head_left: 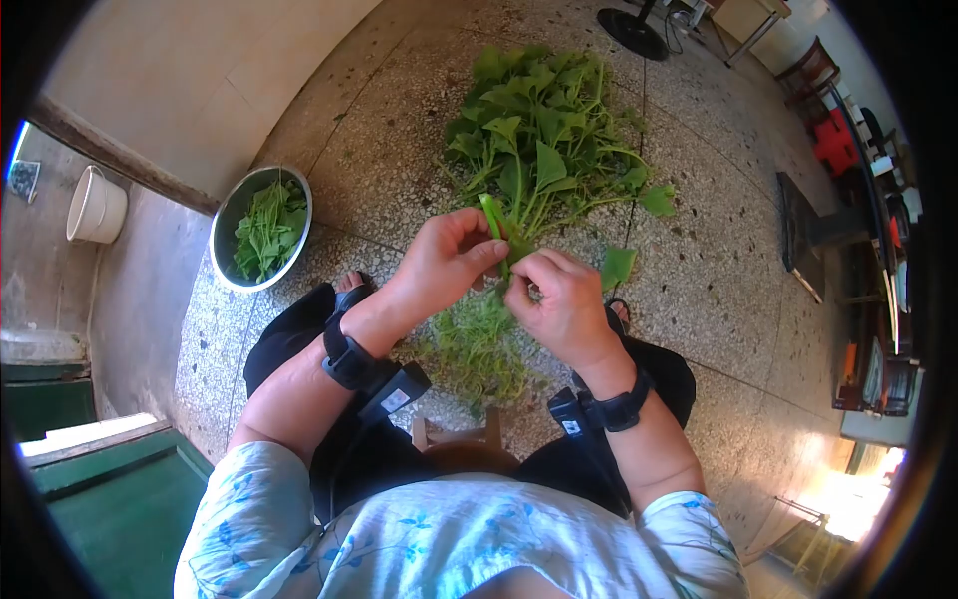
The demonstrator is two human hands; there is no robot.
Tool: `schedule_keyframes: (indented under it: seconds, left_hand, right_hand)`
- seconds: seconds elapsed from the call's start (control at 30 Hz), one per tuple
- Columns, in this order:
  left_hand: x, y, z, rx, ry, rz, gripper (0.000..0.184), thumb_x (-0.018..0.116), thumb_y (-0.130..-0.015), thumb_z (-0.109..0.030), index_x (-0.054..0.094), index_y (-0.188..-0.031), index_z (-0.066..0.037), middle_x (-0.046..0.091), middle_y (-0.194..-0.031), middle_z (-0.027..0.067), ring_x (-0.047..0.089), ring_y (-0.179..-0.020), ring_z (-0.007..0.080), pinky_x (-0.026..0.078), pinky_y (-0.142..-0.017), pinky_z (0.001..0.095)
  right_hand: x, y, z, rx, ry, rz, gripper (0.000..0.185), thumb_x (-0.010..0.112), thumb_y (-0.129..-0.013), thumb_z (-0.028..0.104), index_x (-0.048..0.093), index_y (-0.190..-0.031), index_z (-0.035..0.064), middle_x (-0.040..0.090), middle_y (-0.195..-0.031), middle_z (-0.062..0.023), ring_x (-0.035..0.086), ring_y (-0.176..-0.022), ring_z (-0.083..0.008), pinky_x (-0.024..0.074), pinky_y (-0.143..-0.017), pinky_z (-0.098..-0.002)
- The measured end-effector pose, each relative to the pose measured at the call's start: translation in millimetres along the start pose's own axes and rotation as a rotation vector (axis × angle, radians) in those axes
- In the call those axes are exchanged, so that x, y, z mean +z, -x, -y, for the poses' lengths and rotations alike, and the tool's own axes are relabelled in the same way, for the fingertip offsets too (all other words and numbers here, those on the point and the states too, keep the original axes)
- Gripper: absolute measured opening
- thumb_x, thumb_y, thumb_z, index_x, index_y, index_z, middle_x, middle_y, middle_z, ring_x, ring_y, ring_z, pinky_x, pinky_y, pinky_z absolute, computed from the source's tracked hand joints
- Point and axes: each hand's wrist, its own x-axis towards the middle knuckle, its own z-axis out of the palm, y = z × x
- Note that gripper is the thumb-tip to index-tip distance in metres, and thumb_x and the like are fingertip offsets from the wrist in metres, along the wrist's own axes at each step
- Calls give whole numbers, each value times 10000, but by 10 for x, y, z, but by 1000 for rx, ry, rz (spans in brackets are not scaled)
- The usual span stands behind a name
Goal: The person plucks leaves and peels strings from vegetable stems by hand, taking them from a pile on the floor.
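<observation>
"What is nearest to the person?"

"The front of a wooden stool (464, 456), between the knees. Just beyond it, thin green trimmings (474, 349) lie scattered on the speckled floor (738, 299)."

"And the hands?"

"Both are over the far edge of those trimmings. The left hand (451, 262) has its fingers closed round a pale green stem (489, 208), whose cut end points up and away. The right hand (564, 299) is just beside it, fingers curled narrow, thumb and forefinger together near the stem's lower end. What lies between them is too small to tell."

"What is around them?"

"To the right, just beyond the right hand, a single loose leaf (618, 267). To the left, well apart from the hands, a metal basin (218, 262) with leafy greens (267, 230) inside."

"Farther off?"

"A big heap of leafy stalks (544, 125) spreads on the floor directly past the hands. A white bucket (97, 208) is at the far left, and a round black base (634, 38) stands beyond the heap, to the right."
</observation>
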Motion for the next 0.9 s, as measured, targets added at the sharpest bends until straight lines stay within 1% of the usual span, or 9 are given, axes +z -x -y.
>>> schedule_keyframes:
  seconds: [0.07, 0.13, 0.17, 0.27, 0.4, 0.57, 0.73, 0.8, 0.9]
  left_hand:
    - [-18, 0, -36, -8, -58, 10, 100, 560, -822, -98, 534, -867, -13, 540, -711, -11, 498, -584, 47, 417, -517, 186]
    - [-44, 8, -52, 54, -288, 57, 97, 555, -825, -97, 532, -845, -5, 533, -686, -9, 496, -565, 47, 415, -499, 187]
    - [-56, 19, -70, 51, -285, 56, 97, 555, -825, -97, 532, -845, -5, 533, -686, -9, 496, -565, 47, 415, -499, 187]
    - [-69, 44, -157, 49, -407, 129, 107, 558, -824, -101, 529, -831, 2, 526, -660, -6, 495, -553, 47, 418, -494, 193]
    - [-80, 51, -200, -76, -186, 156, 119, 560, -824, -109, 517, -826, 1, 541, -654, 17, 526, -545, 69, 433, -482, 197]
    - [-111, 15, -163, -156, 41, 187, 116, 566, -814, -105, 506, -826, -5, 562, -671, 46, 559, -525, 109, 472, -489, 206]
    - [-14, -51, -34, -346, 192, 103, 178, 535, -800, -49, 485, -968, -14, 557, -698, 53, 570, -529, 134, 482, -449, 218]
    - [20, -32, -83, -289, 130, 91, 222, 522, -803, -44, 468, -1018, -28, 552, -695, 49, 571, -538, 129, 479, -440, 216]
    - [89, -2, -106, -100, -11, 44, 287, 499, -808, -37, 445, -1089, -58, 541, -689, 43, 570, -547, 115, 472, -430, 210]
  right_hand:
    - [7, 20, -7, 30, -12, -3, 63, 581, -676, 59, 521, -678, 42, 541, -629, -72, 549, -548, -220, 445, -494, -312]
    - [9, 55, -37, 382, -477, 121, 45, 565, -706, 54, 549, -729, 19, 557, -624, -62, 550, -556, -130, 445, -517, -257]
    - [-14, 51, -58, 412, -515, 170, 69, 554, -729, 58, 562, -766, 0, 564, -625, -50, 533, -589, -80, 440, -546, -226]
    - [1, 50, -57, 480, -546, 90, 71, 550, -750, 66, 553, -750, -5, 554, -614, -26, 524, -572, -79, 432, -528, -226]
    - [-55, 40, -73, 560, -826, 85, 91, 513, -809, 104, 537, -791, 18, 542, -651, 5, 470, -545, -60, 385, -480, -207]
    - [-106, 37, -161, 603, -1139, 0, 72, 457, -818, 48, 527, -799, 42, 558, -793, -30, 455, -641, -54, 397, -597, -208]
    - [-137, 18, -129, 344, -914, 37, 43, 467, -816, 53, 504, -812, 31, 545, -965, -46, 452, -682, -49, 388, -630, -192]
    - [-92, 28, -139, 161, -861, 77, 42, 462, -821, 62, 495, -825, 36, 553, -952, -44, 449, -693, -49, 385, -638, -199]
    - [-165, 0, -96, 267, -813, 128, 44, 444, -830, 62, 481, -821, 39, 541, -868, -32, 449, -710, -66, 390, -652, -223]
